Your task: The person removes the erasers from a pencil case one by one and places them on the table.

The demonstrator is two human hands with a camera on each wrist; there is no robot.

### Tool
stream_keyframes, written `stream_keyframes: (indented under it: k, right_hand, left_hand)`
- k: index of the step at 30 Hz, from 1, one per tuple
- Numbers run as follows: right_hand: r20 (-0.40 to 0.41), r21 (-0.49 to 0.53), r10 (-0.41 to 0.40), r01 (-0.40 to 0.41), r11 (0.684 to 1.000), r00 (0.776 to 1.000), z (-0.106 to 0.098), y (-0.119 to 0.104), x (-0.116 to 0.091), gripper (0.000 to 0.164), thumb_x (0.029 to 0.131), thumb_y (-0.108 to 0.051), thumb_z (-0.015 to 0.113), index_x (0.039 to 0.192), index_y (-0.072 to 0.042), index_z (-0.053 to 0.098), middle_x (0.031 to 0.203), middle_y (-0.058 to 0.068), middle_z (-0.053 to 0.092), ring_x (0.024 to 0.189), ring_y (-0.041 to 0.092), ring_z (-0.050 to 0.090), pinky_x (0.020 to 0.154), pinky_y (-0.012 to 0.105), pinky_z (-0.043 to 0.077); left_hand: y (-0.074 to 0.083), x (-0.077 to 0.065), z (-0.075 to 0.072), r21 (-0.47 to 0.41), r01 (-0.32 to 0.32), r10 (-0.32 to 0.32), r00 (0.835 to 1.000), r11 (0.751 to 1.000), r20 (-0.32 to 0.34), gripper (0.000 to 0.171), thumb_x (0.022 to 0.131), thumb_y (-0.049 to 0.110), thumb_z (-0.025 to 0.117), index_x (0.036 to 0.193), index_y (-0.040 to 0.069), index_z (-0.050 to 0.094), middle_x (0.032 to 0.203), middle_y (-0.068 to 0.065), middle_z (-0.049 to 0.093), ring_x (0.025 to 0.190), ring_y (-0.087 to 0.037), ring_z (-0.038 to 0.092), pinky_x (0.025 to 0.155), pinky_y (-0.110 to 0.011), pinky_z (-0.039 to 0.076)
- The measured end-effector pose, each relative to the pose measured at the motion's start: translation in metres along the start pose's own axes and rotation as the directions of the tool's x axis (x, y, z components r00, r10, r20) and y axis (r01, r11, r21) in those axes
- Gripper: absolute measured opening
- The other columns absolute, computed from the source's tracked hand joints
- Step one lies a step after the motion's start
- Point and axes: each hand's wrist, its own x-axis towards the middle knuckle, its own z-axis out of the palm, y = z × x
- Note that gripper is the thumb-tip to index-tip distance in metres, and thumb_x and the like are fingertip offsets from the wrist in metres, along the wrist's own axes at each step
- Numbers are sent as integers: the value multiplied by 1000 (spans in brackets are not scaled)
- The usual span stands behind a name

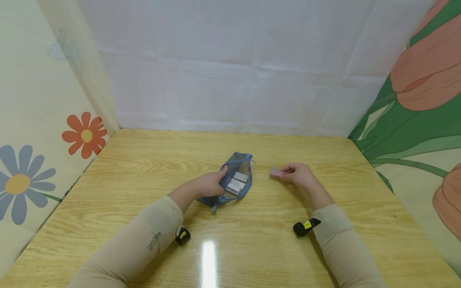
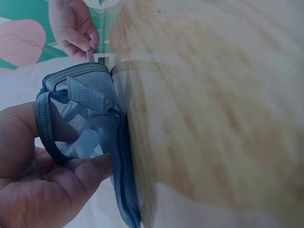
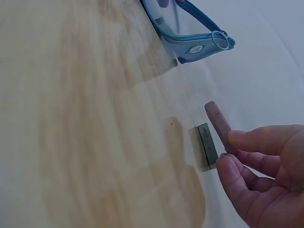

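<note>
My left hand (image 1: 210, 184) grips the near left side of an unzipped blue mesh pouch (image 1: 246, 193), its thumb over the opening. In the left wrist view, thumb and fingers close round the pouch's edge beside a fabric loop (image 2: 45, 126). Two or so pale rectangular blocks (image 1: 235, 186) lie inside the pouch. To the right of it, my right hand (image 1: 300, 175) pinches a small flat pinkish block (image 3: 218, 121) between thumb and fingers. Just under that piece, a dark greyish-green block (image 3: 207, 146) lies on the table in the right wrist view.
The wood-grain table (image 1: 248, 244) runs back to a white cloth backdrop (image 1: 234, 80). Flower-printed panels stand at the left (image 1: 32, 100) and right (image 1: 421, 120). A thin ring (image 3: 220, 40) hangs at the pouch's zipper end. Dark straps with small black devices (image 1: 300, 229) sit at both wrists.
</note>
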Motion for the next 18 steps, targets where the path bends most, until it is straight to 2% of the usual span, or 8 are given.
stream_keyframes:
  k: [5,9,18]
  right_hand:
    - [-10,-1,2,-2,1000,1000,1,4,2,29,81,-16,68,106,-3,63,99,11,61,93,24,52,80,34,40]
    - [-14,3,3,-3,1000,1000,3,5,3,28,81,-13,67,104,0,62,96,12,61,87,22,53,73,29,42]
    - [-40,-64,12,-14,998,999,5,4,4,26,80,-15,68,100,-1,61,101,14,61,91,25,52,75,32,40]
  left_hand:
    - [0,0,0,0,5,-5,1000,1000,4,90,77,2,57,148,14,2,146,-16,28,108,-23,44,88,-35,35]
    - [-1,1,0,7,11,-11,1000,1000,9,90,78,3,57,148,15,2,146,-15,29,106,-23,45,88,-34,35]
    - [-1,2,1,7,8,-8,1000,1000,8,90,78,3,57,148,15,2,147,-15,28,107,-23,44,87,-34,35]
